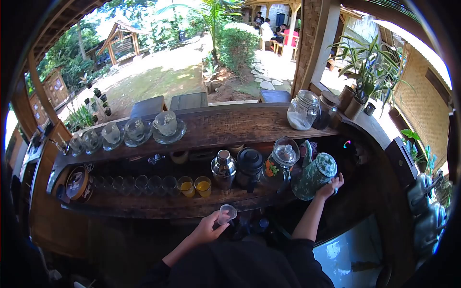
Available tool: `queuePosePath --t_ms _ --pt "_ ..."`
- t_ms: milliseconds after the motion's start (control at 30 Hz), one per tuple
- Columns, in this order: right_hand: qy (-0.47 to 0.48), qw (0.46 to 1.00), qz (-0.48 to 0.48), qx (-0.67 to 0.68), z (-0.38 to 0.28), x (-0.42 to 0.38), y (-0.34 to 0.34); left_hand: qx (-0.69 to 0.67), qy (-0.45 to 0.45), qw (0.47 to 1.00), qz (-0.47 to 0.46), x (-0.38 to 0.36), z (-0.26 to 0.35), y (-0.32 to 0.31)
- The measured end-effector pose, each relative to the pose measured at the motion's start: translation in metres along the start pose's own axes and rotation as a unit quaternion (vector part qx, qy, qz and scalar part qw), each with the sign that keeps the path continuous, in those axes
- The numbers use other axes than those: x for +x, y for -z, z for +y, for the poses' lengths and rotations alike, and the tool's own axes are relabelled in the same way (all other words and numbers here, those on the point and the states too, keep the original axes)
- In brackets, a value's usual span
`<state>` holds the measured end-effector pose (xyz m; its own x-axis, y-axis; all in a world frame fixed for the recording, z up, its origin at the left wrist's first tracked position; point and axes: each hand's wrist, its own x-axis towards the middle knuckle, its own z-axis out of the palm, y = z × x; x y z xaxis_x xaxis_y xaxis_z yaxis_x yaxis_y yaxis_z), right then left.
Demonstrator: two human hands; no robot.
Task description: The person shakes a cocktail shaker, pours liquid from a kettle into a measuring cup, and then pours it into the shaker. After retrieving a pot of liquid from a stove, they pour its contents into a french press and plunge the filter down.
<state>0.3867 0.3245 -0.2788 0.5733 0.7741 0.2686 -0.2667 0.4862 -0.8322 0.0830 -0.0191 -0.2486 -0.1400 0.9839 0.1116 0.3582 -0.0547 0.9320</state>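
Observation:
My left hand (207,229) pinches a small clear cup (228,214) in front of the counter's lower shelf edge. At the handle side of a green speckled enamel teapot (313,175) is my right hand (330,186), its fingers curled there; the handle itself is mostly hidden. The teapot's spout points up and it stands at the right end of the row. Beside it are a glass pitcher (282,165) with a fruit print, a dark lidded press pot (249,165) and a steel cocktail shaker (224,168). Two glasses of orange drink (203,186) stand left of the shaker.
Several empty glasses (141,184) line the lower shelf toward a round wooden-rimmed object (78,183). Upturned glasses on saucers (169,134) sit on the upper counter (225,122). A clip-top jar (303,110) of white grains and a dark jar (326,109) stand right.

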Motion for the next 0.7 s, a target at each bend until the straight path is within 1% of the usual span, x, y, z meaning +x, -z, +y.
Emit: queuePosePath --t_ms 67,100,167,200,233,267,300,333,367,400,433,467,500,533,567,600,633,667,700 --pt "-0.005 0.999 0.029 0.014 -0.017 -0.013 0.019 -0.057 0.013 0.998 -0.023 0.003 -0.007 0.005" --pt "-0.006 0.999 0.043 0.016 -0.026 -0.021 0.028 -0.06 0.011 0.998 -0.028 0.005 -0.007 0.008" --pt "0.004 0.999 0.035 0.01 -0.039 -0.034 0.051 -0.11 0.014 0.993 -0.042 0.011 -0.004 0.013" --pt "0.002 1.0 0.026 0.018 -0.044 -0.042 0.061 -0.113 0.017 0.992 -0.045 0.013 -0.003 0.016" --pt "-0.008 1.0 0.025 0.005 -0.051 -0.05 0.071 -0.088 0.009 0.994 -0.069 0.016 -0.003 0.019" --pt "-0.014 1.0 0.008 0.027 -0.059 -0.06 0.078 -0.064 0.001 0.994 -0.093 0.019 -0.003 0.022" --pt "-0.021 0.999 -0.007 0.049 -0.069 -0.07 0.081 -0.067 0.004 0.993 -0.097 0.021 -0.004 0.023" --pt "-0.02 0.999 -0.005 0.044 -0.079 -0.081 0.082 -0.049 -0.029 0.993 -0.104 0.024 -0.005 0.024" --pt "-0.042 0.997 -0.022 0.052 -0.095 -0.097 0.078 -0.032 -0.062 0.991 -0.111 0.026 -0.007 0.024" --pt "-0.065 0.995 -0.04 0.061 -0.104 -0.108 0.076 -0.035 -0.06 0.991 -0.115 0.028 -0.011 0.024" --pt "-0.064 0.996 -0.037 0.056 -0.105 -0.114 0.08 -0.039 -0.087 0.989 -0.114 0.031 -0.015 0.023" --pt "-0.059 0.996 -0.062 0.039 -0.107 -0.121 0.082 -0.043 -0.115 0.986 -0.11 0.032 -0.017 0.023" --pt "-0.055 0.994 -0.087 0.022 -0.109 -0.128 0.083 -0.046 -0.113 0.986 -0.112 0.033 -0.017 0.024" --pt "-0.019 0.993 -0.103 -0.046 -0.11 -0.137 0.083 -0.052 -0.093 0.988 -0.114 0.033 -0.017 0.025" --pt "-0.022 0.993 -0.104 -0.049 -0.124 -0.151 0.071 -0.056 -0.072 0.989 -0.114 0.032 -0.016 0.027" --pt "-0.067 0.992 -0.109 -0.006 -0.142 -0.166 0.051 -0.056 -0.067 0.99 -0.112 0.033 -0.013 0.032" --pt "-0.113 0.986 -0.113 0.038 -0.158 -0.182 0.03 -0.056 -0.052 0.988 -0.137 0.033 -0.008 0.038" --pt "-0.117 0.987 -0.105 0.041 -0.167 -0.195 0.013 -0.056 -0.038 0.984 -0.162 0.031 -0.006 0.044" --pt "-0.122 0.986 -0.108 0.041 -0.168 -0.201 0.011 -0.055 -0.034 0.985 -0.158 0.029 -0.009 0.047"
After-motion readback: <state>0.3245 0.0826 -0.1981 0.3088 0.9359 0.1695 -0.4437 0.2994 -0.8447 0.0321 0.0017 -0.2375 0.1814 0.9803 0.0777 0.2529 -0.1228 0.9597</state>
